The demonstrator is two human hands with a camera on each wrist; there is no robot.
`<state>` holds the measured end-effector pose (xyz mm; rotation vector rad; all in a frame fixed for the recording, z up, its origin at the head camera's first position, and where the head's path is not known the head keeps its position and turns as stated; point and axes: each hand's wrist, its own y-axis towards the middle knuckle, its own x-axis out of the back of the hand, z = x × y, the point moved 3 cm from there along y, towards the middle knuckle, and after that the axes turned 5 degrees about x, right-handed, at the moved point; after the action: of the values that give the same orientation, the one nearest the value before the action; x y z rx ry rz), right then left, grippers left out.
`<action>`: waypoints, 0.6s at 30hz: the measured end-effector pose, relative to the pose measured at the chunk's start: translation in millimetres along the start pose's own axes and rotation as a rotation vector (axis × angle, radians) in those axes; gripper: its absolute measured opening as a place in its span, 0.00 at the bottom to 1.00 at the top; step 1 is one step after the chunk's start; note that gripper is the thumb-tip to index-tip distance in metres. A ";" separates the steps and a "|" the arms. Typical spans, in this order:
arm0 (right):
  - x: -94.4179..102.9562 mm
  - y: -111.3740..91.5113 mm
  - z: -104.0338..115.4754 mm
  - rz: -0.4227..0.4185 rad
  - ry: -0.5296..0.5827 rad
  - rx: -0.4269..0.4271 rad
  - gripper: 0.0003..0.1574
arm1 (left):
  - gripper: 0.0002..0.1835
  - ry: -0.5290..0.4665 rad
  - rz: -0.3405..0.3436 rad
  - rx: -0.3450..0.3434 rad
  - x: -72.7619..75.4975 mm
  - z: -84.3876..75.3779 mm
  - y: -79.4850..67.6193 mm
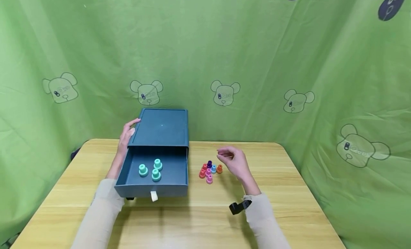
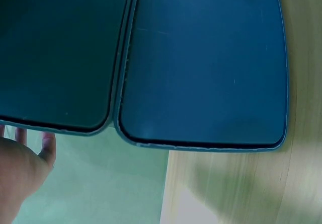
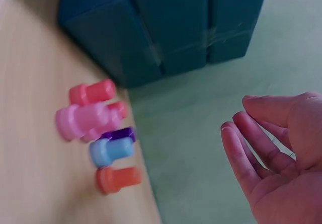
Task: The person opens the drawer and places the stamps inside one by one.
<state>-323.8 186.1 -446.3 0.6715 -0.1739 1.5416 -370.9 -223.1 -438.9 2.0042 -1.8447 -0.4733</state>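
The drawer box (image 1: 164,127) stands on the table (image 1: 199,220), directly to the right of the person's left grip (image 1: 126,135). That grip lies against the left side of the box, its fingers reaching up to the edge of the top and the thumb apart from them. To the right of the left grip and nearer the person, the drawer (image 1: 167,190) is pulled out, with a white tab (image 1: 154,196) on its front and three mint-green pegs (image 1: 156,176) inside.

Farther right, just left of the right grip (image 1: 237,162) and lower than it, a cluster of pegs sits on the table: two red pegs (image 1: 202,174), two pink pegs (image 1: 209,179), a purple peg (image 1: 209,164), a light blue peg (image 1: 213,169) and, rightmost, an orange peg (image 1: 219,169). The right grip hangs above the table and holds nothing, its thumb and fingertips bent toward each other, a small gap between. Below the right grip, a black device (image 1: 237,207) sits at the wrist, by the pale sleeve (image 1: 264,217). Beyond both grips hangs a green curtain (image 1: 192,45) printed with bear heads.
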 end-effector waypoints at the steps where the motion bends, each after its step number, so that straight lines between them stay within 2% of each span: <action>1: -0.2 -0.3 -5.0 0.000 -0.003 -0.018 0.16 | 0.27 0.000 0.001 0.000 -0.4 -0.5 0.0; 10: -7.6 -7.1 -50.8 0.048 -0.014 -0.154 0.22 | 0.27 -0.008 -0.003 0.015 -0.9 -0.4 -0.9; 18: -20.9 -11.4 -69.6 0.088 -0.024 -0.222 0.24 | 0.28 0.008 0.004 0.015 1.2 2.5 1.2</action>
<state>-335.3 204.1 -516.7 0.5117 -0.3910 1.5705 -373.2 -224.5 -440.5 2.0084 -1.8525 -0.4508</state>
